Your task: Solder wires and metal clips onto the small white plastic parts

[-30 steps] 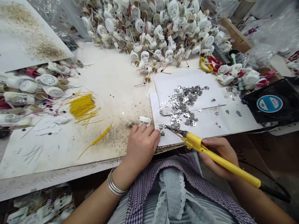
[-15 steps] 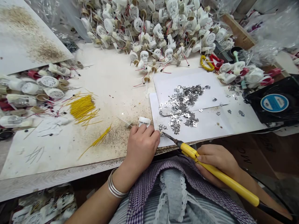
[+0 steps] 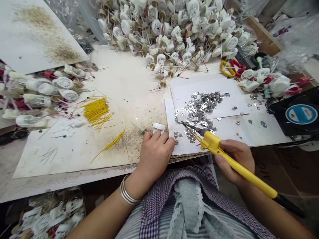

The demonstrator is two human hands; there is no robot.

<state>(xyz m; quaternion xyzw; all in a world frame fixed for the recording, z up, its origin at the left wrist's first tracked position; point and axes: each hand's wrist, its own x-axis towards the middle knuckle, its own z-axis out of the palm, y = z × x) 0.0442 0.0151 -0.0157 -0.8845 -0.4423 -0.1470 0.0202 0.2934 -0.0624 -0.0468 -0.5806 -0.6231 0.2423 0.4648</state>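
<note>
Counter's crowded today. What's along the far side?

A big heap of white plastic parts [image 3: 171, 30] with thin wires sticking out, at 12 o'clock. More loose white parts [image 3: 47, 88] sit at 10 o'clock, and a bundle of yellow wires [image 3: 96, 111] lies just nearer, on a white board [image 3: 74, 159].

And the hands?

Left hand [image 3: 156, 156] rests on the counter [image 3: 129, 79] at 12 o'clock, fingers curled, with silver bangles [image 3: 127, 194] on the wrist. A white plastic piece [image 3: 158, 127] pokes out just past the fingertips, touching them. Whether it's actually gripped, I can't tell. A small tan cup [image 3: 142, 130] sits just to its left.

Right hand?

Right hand [image 3: 234, 159] is clenched around the yellow handle of a soldering iron [image 3: 251, 176], at 1 o'clock, with a black cord [image 3: 289, 204] trailing off toward 3 o'clock.

Where's the tip pointing?

Up and left, at 12 o'clock, over a scatter of silver metal bits [image 3: 199, 109] spread across two overlapping white sheets of paper [image 3: 199, 86]. It's right at the edge of the pile, though I can't tell if it's touching any.

Anything past that?

A black box with a round blue label [image 3: 301, 114], at 2 o'clock.
</note>
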